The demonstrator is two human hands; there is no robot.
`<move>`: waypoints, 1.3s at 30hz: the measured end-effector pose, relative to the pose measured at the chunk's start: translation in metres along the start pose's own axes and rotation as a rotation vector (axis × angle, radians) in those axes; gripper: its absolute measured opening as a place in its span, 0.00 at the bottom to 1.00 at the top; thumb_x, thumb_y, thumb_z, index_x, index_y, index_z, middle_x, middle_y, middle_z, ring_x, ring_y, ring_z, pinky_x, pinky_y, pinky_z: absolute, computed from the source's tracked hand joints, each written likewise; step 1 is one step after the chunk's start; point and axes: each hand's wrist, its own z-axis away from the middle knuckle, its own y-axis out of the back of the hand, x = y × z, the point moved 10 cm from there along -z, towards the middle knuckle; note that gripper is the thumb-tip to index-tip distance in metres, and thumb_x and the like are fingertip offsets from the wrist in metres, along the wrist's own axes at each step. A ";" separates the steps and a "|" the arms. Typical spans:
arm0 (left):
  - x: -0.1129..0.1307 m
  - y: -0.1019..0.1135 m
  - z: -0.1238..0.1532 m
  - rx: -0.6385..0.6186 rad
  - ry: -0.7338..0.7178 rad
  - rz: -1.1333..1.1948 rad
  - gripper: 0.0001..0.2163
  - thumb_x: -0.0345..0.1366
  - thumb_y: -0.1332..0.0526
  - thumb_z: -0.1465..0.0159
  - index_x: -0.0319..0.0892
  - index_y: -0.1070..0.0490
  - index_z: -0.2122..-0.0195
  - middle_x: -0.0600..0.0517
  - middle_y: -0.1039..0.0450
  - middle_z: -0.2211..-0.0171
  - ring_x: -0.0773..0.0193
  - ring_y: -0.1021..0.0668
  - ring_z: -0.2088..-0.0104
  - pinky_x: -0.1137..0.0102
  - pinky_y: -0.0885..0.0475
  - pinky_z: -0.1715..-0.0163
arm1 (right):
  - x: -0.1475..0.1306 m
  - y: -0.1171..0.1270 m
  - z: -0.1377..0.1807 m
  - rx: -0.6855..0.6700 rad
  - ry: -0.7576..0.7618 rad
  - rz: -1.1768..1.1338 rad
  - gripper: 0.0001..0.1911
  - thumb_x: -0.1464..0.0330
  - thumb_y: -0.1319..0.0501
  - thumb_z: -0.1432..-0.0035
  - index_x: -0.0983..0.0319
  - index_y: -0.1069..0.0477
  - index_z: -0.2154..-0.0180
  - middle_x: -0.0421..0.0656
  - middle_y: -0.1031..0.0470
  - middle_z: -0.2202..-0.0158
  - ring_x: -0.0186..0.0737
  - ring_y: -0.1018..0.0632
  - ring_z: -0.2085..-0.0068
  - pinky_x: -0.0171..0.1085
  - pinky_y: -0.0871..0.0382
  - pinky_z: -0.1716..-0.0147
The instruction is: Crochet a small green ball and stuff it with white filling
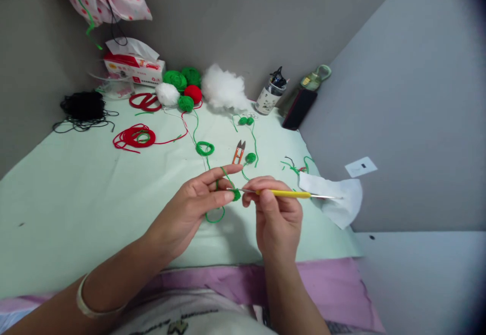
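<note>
left hand (pixel 188 203) pinching green yarn piece (pixel 237 195), right hand (pixel 279 218) pinching yellow-handled hook (pixel 290 194), long axis left-right, tip at the piece beside left thumb

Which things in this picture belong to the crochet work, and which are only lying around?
Belong:
- yellow-handled hook
- small green piece
- green yarn
- likely orange snips

Seemingly just lying around:
- tissue box
- pen jar
- green bottle

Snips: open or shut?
Open: the snips lie on the table beyond the left hand, their blades apart at the tips, a gap showing between.
</note>
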 end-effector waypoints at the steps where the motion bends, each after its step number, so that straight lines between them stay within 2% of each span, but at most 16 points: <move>1: 0.001 -0.001 0.001 0.001 -0.020 -0.020 0.19 0.34 0.25 0.41 0.50 0.16 0.48 0.53 0.22 0.64 0.63 0.25 0.61 0.68 0.31 0.54 | 0.002 -0.003 0.000 -0.016 -0.014 0.001 0.07 0.67 0.35 0.31 0.56 0.17 0.59 0.42 0.18 0.64 0.37 0.20 0.66 0.36 0.24 0.69; 3: 0.002 -0.002 0.002 0.008 -0.041 -0.053 0.17 0.35 0.25 0.40 0.50 0.16 0.49 0.53 0.22 0.65 0.63 0.25 0.62 0.68 0.31 0.56 | 0.006 -0.004 0.002 -0.014 -0.032 0.007 0.07 0.67 0.35 0.31 0.56 0.17 0.59 0.43 0.16 0.63 0.37 0.20 0.65 0.36 0.24 0.68; 9: 0.003 0.005 0.002 0.061 -0.047 -0.139 0.15 0.37 0.25 0.40 0.52 0.15 0.50 0.54 0.27 0.65 0.65 0.29 0.64 0.71 0.35 0.63 | 0.013 0.000 -0.001 0.007 -0.091 -0.077 0.09 0.65 0.37 0.29 0.58 0.19 0.61 0.42 0.16 0.65 0.34 0.20 0.69 0.35 0.22 0.68; 13: 0.006 0.009 0.004 0.071 -0.076 -0.187 0.16 0.36 0.26 0.39 0.53 0.15 0.49 0.54 0.28 0.64 0.64 0.28 0.63 0.70 0.33 0.62 | 0.003 0.001 0.001 -0.004 -0.054 0.019 0.10 0.66 0.41 0.27 0.59 0.22 0.60 0.43 0.16 0.64 0.36 0.18 0.68 0.37 0.20 0.67; 16: 0.012 0.011 0.007 0.112 -0.145 -0.272 0.15 0.36 0.26 0.38 0.54 0.15 0.49 0.55 0.28 0.65 0.64 0.28 0.62 0.69 0.32 0.58 | -0.014 -0.003 0.006 -0.031 0.066 0.229 0.10 0.69 0.43 0.26 0.58 0.22 0.56 0.43 0.16 0.62 0.38 0.17 0.65 0.40 0.19 0.65; 21: 0.021 0.009 0.013 0.204 -0.254 -0.363 0.17 0.31 0.27 0.39 0.52 0.16 0.49 0.56 0.26 0.67 0.64 0.27 0.62 0.69 0.31 0.53 | -0.041 -0.028 0.028 -0.153 0.480 0.621 0.16 0.76 0.42 0.30 0.57 0.24 0.46 0.46 0.17 0.58 0.42 0.16 0.58 0.42 0.19 0.59; 23: 0.013 0.007 0.010 0.174 -0.212 -0.265 0.20 0.31 0.26 0.40 0.51 0.18 0.46 0.56 0.26 0.67 0.64 0.27 0.64 0.69 0.30 0.54 | -0.042 -0.034 0.036 -0.137 0.604 0.787 0.18 0.77 0.39 0.32 0.57 0.23 0.45 0.47 0.18 0.57 0.43 0.17 0.57 0.42 0.19 0.60; 25: -0.003 0.003 0.005 0.092 -0.075 -0.081 0.23 0.34 0.25 0.41 0.47 0.19 0.43 0.56 0.26 0.69 0.64 0.26 0.65 0.68 0.29 0.56 | -0.042 -0.033 0.039 -0.090 0.660 0.840 0.19 0.77 0.38 0.33 0.55 0.22 0.45 0.47 0.19 0.56 0.44 0.17 0.56 0.42 0.19 0.60; 26: -0.010 0.001 0.003 0.054 -0.006 0.003 0.24 0.35 0.25 0.41 0.45 0.20 0.43 0.55 0.26 0.69 0.64 0.25 0.65 0.68 0.29 0.57 | -0.041 -0.030 0.037 -0.084 0.633 0.803 0.19 0.77 0.38 0.33 0.54 0.21 0.45 0.47 0.19 0.55 0.44 0.17 0.55 0.42 0.19 0.60; 28: -0.016 0.001 0.000 0.019 0.075 0.084 0.23 0.36 0.25 0.40 0.42 0.20 0.43 0.53 0.24 0.69 0.63 0.24 0.63 0.67 0.29 0.55 | -0.036 -0.018 0.027 -0.053 0.486 0.611 0.16 0.76 0.39 0.31 0.55 0.20 0.49 0.45 0.19 0.58 0.41 0.18 0.59 0.41 0.21 0.62; 32: -0.007 0.002 -0.001 0.004 0.032 0.016 0.19 0.36 0.26 0.38 0.46 0.18 0.45 0.53 0.22 0.66 0.64 0.25 0.63 0.69 0.31 0.56 | -0.018 0.003 0.009 0.038 0.168 0.177 0.11 0.72 0.41 0.28 0.56 0.19 0.57 0.41 0.21 0.66 0.37 0.22 0.68 0.39 0.24 0.68; 36: -0.004 -0.007 0.002 -0.029 -0.012 -0.020 0.15 0.35 0.26 0.39 0.48 0.16 0.50 0.53 0.22 0.66 0.64 0.24 0.62 0.69 0.32 0.55 | -0.013 -0.006 0.005 -0.028 0.137 0.143 0.10 0.70 0.39 0.29 0.56 0.18 0.57 0.43 0.17 0.62 0.39 0.19 0.62 0.39 0.23 0.67; 39: -0.003 -0.005 0.002 0.006 -0.047 -0.065 0.17 0.35 0.26 0.38 0.50 0.17 0.47 0.54 0.23 0.66 0.64 0.25 0.63 0.70 0.33 0.58 | -0.015 -0.007 0.009 -0.032 0.181 0.211 0.11 0.73 0.39 0.30 0.55 0.18 0.55 0.42 0.17 0.62 0.38 0.19 0.62 0.39 0.23 0.65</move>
